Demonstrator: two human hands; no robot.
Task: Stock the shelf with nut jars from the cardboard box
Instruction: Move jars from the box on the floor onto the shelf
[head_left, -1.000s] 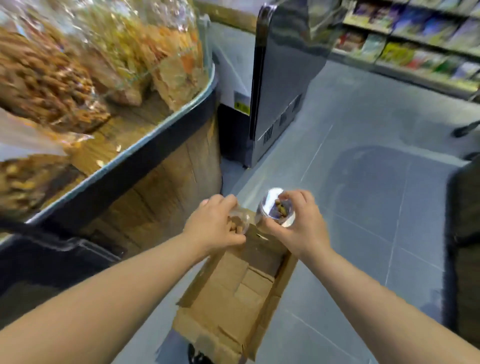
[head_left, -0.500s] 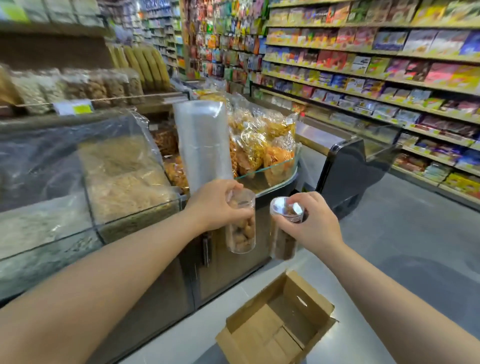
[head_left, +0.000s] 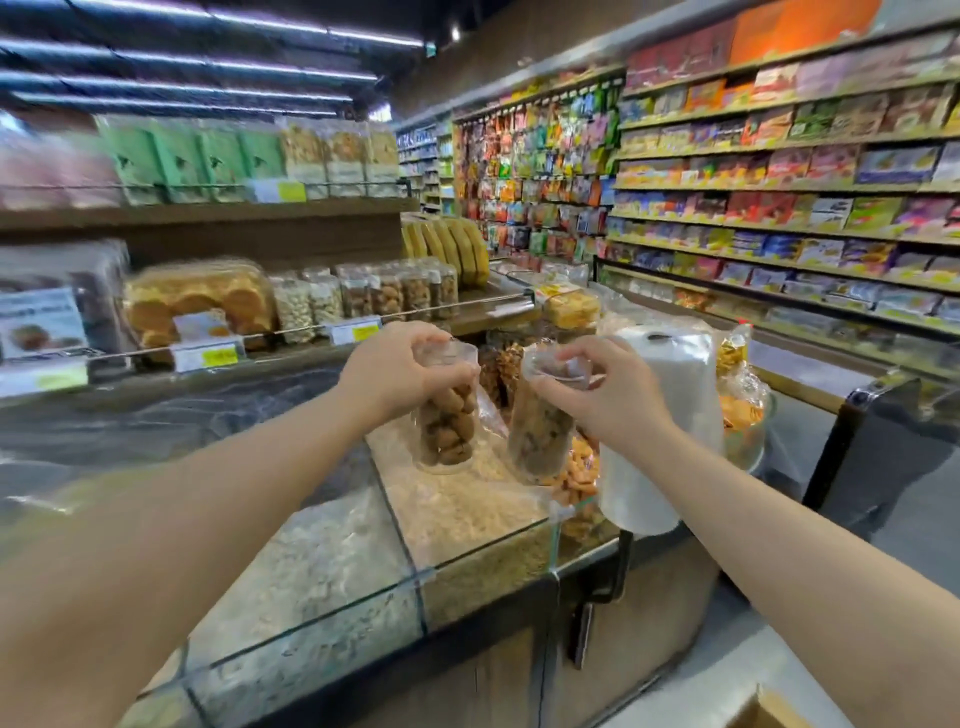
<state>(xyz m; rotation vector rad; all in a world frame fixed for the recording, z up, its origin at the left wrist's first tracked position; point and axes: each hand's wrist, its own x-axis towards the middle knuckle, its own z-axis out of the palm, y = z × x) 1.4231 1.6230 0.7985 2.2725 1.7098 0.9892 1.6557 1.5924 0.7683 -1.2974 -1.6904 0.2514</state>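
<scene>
Nut jars, two, clear plastic, tall and round: the left jar (head_left: 447, 415) is filled with pale brown nuts, the right jar (head_left: 540, 436) with a darker mix. Location: both in the air above the glass-covered bins of the bench (head_left: 483, 556), short of the shelf (head_left: 496, 305), where a row of like jars (head_left: 363, 296) stands behind price tags. Grip: the left hand (head_left: 395, 371) takes the left jar from above, fingers (head_left: 415, 338) curled over lid and rim; the right hand (head_left: 608, 395) does likewise on the right jar, fingers (head_left: 566, 358) clamped round the lid edge. Each jar hangs below its hand, body uncovered, roughly upright; the two are near but apart. Step in hand, as judged: carrying both to the shelf. Handling note: a hold at the lid alone lets a jar swing and trusts the lid's fit, so travel level and unhurried, seat one base on bare shelf beside the row before freeing it, then the other. Keep clear of the roll of plastic bags (head_left: 660, 415) just beside the right forearm. Of the cardboard box (head_left: 774, 712) only a corner shows, bottom right.
</scene>
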